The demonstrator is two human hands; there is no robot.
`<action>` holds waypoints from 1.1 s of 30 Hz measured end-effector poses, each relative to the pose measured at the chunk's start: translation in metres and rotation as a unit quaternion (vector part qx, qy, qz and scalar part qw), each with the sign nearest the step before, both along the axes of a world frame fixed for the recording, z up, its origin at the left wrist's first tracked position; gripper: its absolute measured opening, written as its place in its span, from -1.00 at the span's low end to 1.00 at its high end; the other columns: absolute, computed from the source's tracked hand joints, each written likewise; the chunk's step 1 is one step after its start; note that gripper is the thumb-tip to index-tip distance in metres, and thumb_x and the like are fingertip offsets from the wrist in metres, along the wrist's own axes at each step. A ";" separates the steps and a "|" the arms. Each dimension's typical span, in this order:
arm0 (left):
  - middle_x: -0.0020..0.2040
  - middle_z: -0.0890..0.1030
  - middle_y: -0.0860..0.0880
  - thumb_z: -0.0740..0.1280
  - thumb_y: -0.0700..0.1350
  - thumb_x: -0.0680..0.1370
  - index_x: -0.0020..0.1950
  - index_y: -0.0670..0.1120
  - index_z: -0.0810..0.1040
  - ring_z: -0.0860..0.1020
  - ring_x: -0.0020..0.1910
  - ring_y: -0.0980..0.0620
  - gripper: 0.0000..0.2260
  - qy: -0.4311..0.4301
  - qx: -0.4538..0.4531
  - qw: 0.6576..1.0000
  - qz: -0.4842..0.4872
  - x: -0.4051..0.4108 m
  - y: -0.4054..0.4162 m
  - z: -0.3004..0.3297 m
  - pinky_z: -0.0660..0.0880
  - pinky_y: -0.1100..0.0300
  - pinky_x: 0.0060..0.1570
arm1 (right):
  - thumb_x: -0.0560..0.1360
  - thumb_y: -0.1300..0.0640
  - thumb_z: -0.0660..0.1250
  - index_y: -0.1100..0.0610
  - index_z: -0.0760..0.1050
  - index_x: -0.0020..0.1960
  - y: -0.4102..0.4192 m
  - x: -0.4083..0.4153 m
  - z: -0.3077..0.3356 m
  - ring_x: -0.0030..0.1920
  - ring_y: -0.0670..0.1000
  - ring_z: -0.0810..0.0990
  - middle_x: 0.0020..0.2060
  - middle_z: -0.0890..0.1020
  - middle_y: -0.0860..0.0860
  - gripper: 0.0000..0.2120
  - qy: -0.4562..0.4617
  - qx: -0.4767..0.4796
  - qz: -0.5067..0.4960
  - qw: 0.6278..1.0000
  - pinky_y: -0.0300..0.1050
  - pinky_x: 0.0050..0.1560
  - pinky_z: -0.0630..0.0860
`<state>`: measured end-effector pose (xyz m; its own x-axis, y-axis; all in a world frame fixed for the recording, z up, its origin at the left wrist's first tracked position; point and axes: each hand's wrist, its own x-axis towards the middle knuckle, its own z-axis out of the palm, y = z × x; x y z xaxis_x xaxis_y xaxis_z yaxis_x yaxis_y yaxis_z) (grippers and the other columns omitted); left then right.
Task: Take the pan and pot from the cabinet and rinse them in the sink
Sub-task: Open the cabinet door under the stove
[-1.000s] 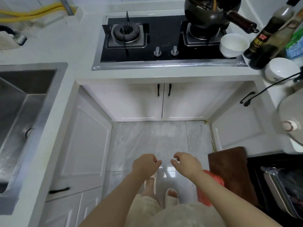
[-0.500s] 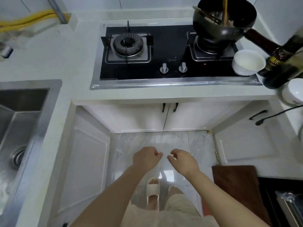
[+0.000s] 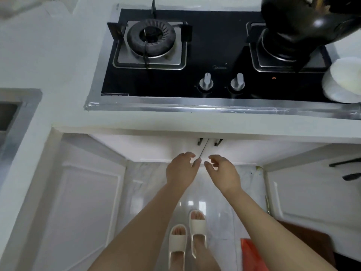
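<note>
The white two-door cabinet (image 3: 156, 149) under the stove is shut, with two small black handles (image 3: 209, 142) at the seam between its doors. My left hand (image 3: 181, 169) and my right hand (image 3: 222, 172) reach forward side by side just below those handles, fingers loosely curled and apart, holding nothing. Neither hand touches a handle. A black pot (image 3: 304, 18) stands on the right burner at the top right. The steel sink (image 3: 17, 114) shows only as a corner at the left edge. The inside of the cabinet is hidden.
A black gas hob (image 3: 205, 55) with two knobs fills the counter ahead. A white bowl (image 3: 341, 81) sits at its right end. White cabinet doors flank me left and right. My feet in pale slippers (image 3: 187, 237) stand on glossy tile, with a red item (image 3: 252, 255) at the lower right.
I have stepped closer to the stove and the view has tilted down. Both hands have moved forward and up toward the cabinet's door seam, fingers opening slightly.
</note>
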<state>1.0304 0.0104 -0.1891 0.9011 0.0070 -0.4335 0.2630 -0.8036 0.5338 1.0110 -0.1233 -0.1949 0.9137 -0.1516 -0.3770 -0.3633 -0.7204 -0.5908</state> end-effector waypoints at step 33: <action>0.02 0.60 0.03 0.12 0.09 0.62 0.38 0.11 0.41 0.54 0.00 0.06 -0.66 -0.034 -0.199 0.979 -0.023 -0.047 0.010 -0.059 0.40 0.24 -0.03 | 0.54 0.11 0.29 -0.02 0.36 0.33 0.018 -0.032 -0.029 0.19 -0.15 0.50 0.18 0.55 -0.10 -0.62 -0.188 0.172 -0.087 0.963 -0.14 0.24 0.44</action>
<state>0.9829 0.0207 -0.2485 0.9237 -0.1916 -0.3317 0.1839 -0.5378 0.8228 0.9786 -0.1058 -0.2235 0.9676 -0.2396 -0.0793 -0.1742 -0.4068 -0.8967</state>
